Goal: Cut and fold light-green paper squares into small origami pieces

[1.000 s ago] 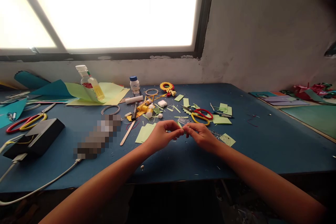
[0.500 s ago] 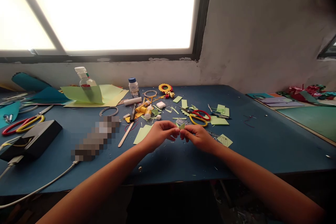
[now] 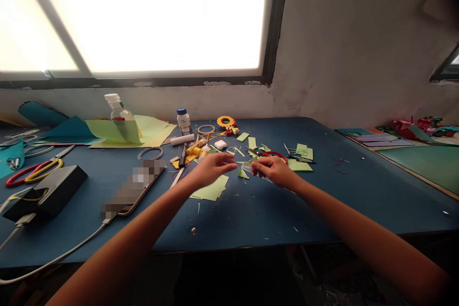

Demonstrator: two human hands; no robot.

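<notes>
A small, folded triangle of pale-green paper (image 3: 243, 173) lies on the flat blue tabletop (image 3: 251, 220), I see from afar, just right of the bare left hand (image 3: 211, 170), its fingers parted and unladen, and left of the bare right hand (image 3: 272, 170), whose curled fingers hide any contents from me. The left looks nearer; the triangle's long axis is unclear. Farther left, a blue-capped white plastic bottle (image 3: 184, 122) bears unreadable lettering.

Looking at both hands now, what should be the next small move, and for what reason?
Perhaps lower the left hand to the small green paper: the left thumb and fingers are apart with nothing visible between them, and the paper shows in the gap between the hands. Whether the right hand holds something is hard to tell.
</notes>
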